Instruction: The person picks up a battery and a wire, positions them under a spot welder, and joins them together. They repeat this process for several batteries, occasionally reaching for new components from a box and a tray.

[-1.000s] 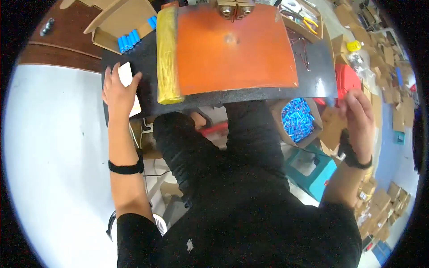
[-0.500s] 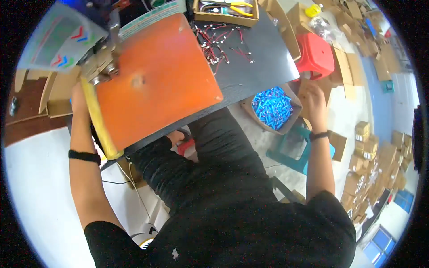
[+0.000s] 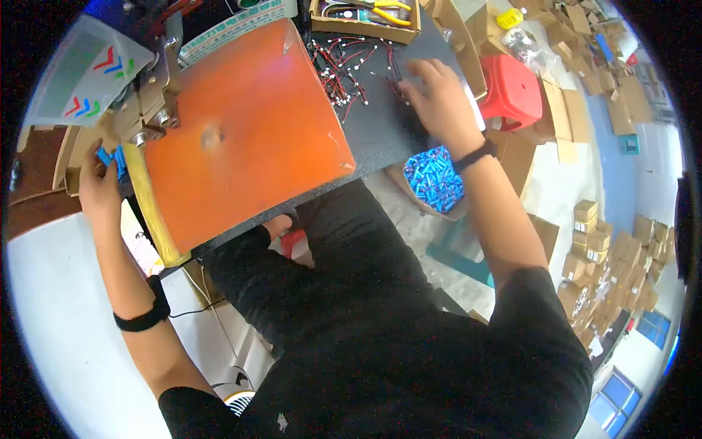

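Observation:
At the left end of the bench, my left hand (image 3: 101,192) is closed on a few blue cylindrical battery cells (image 3: 118,161), beside the yellow-edged side of an orange board (image 3: 256,139). A metal clamp-like fixture (image 3: 150,110) stands over the board's left part. My right hand (image 3: 444,106) hovers over the dark table's right part, thumb and fingers apart, holding nothing that I can see. Close to its fingertips lie thin red and black wire leads with white connectors (image 3: 338,73). Below my right wrist, an open cardboard box (image 3: 457,212) holds many blue battery cells (image 3: 433,179).
A shallow cardboard box of pliers and tools (image 3: 365,16) sits at the table's far edge. A red plastic stool (image 3: 512,91) and a teal stool (image 3: 457,252) stand to the right. A printed translucent sheet (image 3: 80,69) hangs at far left. Cardboard boxes (image 3: 589,234) fill the right side.
My right hand has swung from beyond the table's right edge to over the wire leads. My left hand has shifted outward from the board's left edge, and the blue cells in it now show.

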Demonstrator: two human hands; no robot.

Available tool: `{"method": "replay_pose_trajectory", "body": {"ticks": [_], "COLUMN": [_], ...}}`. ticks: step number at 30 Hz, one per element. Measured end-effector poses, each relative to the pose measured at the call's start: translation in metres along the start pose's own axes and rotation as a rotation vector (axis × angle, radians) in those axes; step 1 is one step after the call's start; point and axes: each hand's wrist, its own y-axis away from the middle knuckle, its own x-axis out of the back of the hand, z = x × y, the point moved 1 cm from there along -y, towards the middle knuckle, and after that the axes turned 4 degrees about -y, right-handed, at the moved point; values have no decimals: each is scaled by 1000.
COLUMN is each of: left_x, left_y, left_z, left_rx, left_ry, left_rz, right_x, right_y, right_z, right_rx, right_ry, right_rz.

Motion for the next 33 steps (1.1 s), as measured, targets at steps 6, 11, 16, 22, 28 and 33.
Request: {"method": "replay_pose_trajectory", "body": {"ticks": [6, 11, 16, 22, 28, 33], "left_x": [24, 46, 36, 27, 15, 40], "left_y": [46, 79, 103, 115, 130, 160], "left_z": [33, 59, 82, 137, 164, 220], "left_rx": [27, 88, -101, -179, -252, -178], "left_ry": [216, 661, 799, 762, 891, 1278], "left_rz": [75, 72, 23, -34, -99, -362], "right_x": [1, 37, 47, 45, 65, 81], "right_y": [1, 1, -3, -1, 12, 50], "right_z": [8, -31, -46, -43, -75, -148], "right_rx": [126, 99, -10, 152, -65, 351], "right_ry": [109, -74, -372, -79, -504, -738], "right_rz": [-51, 13, -70, -135, -28, -122]}}
